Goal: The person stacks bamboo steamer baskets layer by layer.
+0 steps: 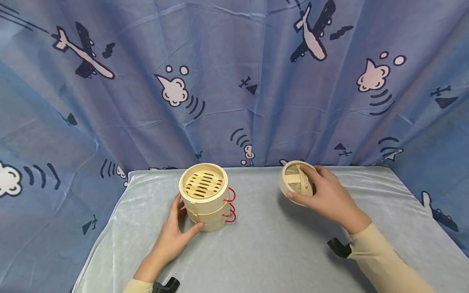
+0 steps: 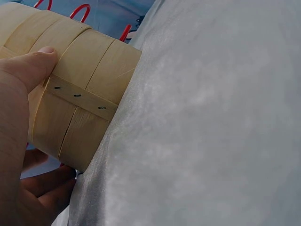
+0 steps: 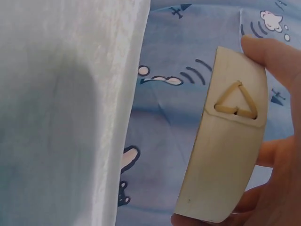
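A stack of round bamboo steamer baskets (image 1: 207, 205) stands upright at the back left of the table, its slatted top tier uncovered. Red loops (image 1: 232, 194) stick out from its right side. My left hand (image 1: 171, 238) grips the stack low on its left, thumb at the front and fingers behind; the left wrist view shows the thumb pressed on the stapled bamboo wall (image 2: 80, 94). Over on the right, my right hand (image 1: 331, 197) holds the bamboo steamer lid (image 1: 292, 179) tilted above the table, fingers about its rim. Its side wall (image 3: 230, 146) fills the right wrist view's right half.
A pale grey velvety cloth (image 1: 256, 252) covers the table. Behind it hangs a blue curtain (image 1: 227, 93) printed with airplanes and clouds, close to the table's back edge. Black wrist straps (image 1: 338, 247) sit at both sleeves.
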A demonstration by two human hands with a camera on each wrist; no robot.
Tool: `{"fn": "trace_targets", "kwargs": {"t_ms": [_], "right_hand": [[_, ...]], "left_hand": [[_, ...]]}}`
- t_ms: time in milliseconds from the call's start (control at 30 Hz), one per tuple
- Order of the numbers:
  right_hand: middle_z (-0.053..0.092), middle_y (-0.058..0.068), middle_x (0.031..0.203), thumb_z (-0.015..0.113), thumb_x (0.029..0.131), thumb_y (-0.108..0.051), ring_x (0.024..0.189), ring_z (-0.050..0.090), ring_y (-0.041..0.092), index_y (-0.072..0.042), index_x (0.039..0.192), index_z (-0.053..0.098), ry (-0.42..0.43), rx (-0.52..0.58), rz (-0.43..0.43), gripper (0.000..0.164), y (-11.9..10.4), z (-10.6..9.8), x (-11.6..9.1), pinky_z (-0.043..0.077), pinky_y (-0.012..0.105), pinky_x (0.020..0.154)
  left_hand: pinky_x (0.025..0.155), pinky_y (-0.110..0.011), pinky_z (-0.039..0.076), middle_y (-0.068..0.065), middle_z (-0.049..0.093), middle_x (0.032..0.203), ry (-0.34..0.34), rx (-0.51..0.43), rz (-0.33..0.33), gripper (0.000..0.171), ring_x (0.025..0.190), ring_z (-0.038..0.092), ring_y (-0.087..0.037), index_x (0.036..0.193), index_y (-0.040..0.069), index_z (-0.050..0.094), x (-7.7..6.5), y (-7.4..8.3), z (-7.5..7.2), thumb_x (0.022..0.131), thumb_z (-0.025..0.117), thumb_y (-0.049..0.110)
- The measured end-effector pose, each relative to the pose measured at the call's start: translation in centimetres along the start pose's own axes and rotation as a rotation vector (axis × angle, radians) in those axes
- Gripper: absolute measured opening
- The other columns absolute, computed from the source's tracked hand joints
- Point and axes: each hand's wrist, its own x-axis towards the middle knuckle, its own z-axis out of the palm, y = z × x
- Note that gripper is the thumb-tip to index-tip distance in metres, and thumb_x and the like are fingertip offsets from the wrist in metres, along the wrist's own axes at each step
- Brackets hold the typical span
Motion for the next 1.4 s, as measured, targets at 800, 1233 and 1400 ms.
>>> {"fn": "trace_targets", "kwargs": {"t_ms": [800,1233,1400], "right_hand": [[0.051,0.022,0.152,0.079,0.088,-0.071,0.131,0.052,0.045,-0.021,0.163,0.054,-0.018,0.026,-0.125,0.093,-5.8,0.6,2.8,0.051,0.066,0.097],[0.05,0.02,0.154,0.082,0.086,-0.071,0.134,0.049,0.044,-0.025,0.16,0.057,-0.003,0.064,-0.163,0.091,-8.1,1.2,3.5,0.049,0.067,0.102],[0.048,0.02,0.156,0.081,0.085,-0.073,0.136,0.047,0.044,-0.028,0.16,0.057,-0.004,0.072,-0.181,0.091,-9.0,1.2,4.0,0.049,0.067,0.102]], "left_hand": [[0.119,-0.056,0.045,-0.022,0.048,0.164,0.005,0.0,0.007,0.115,0.141,0.059,-0.039,0.176,0.035,0.014,0.0,0.0,-0.1,0.092,0.092,0.025],[0.118,-0.057,0.047,-0.02,0.05,0.163,0.008,0.013,0.018,0.115,0.139,0.061,-0.037,0.176,0.036,0.014,0.0,-0.2,0.0,0.092,0.093,0.025],[0.118,-0.058,0.046,-0.021,0.049,0.164,0.004,0.008,0.027,0.115,0.139,0.061,-0.038,0.175,0.037,0.014,0.1,-0.4,-0.1,0.092,0.092,0.025]]}}
